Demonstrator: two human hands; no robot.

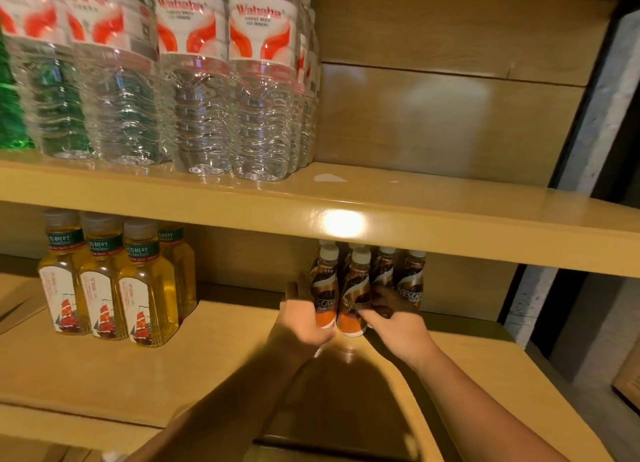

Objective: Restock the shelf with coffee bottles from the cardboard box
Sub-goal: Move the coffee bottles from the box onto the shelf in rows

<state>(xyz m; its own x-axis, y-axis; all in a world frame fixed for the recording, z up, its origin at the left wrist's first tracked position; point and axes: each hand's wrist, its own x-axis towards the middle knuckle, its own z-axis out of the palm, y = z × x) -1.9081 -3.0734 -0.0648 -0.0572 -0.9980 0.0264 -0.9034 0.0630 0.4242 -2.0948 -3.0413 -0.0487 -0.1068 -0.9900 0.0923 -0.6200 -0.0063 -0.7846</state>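
Several brown Nescafe coffee bottles with white caps stand in a tight group on the lower shelf, right of its middle and under the upper shelf board. My left hand grips the front left coffee bottle from its left side. My right hand has its fingers curled round the lower part of the front middle coffee bottle. Both of these bottles stand upright on the shelf. No cardboard box is clearly in view.
Yellow tea bottles stand in a group at the left of the lower shelf. Clear water bottles with red and white labels fill the left of the upper shelf, beside a green bottle. A dark wall edge bounds the right side.
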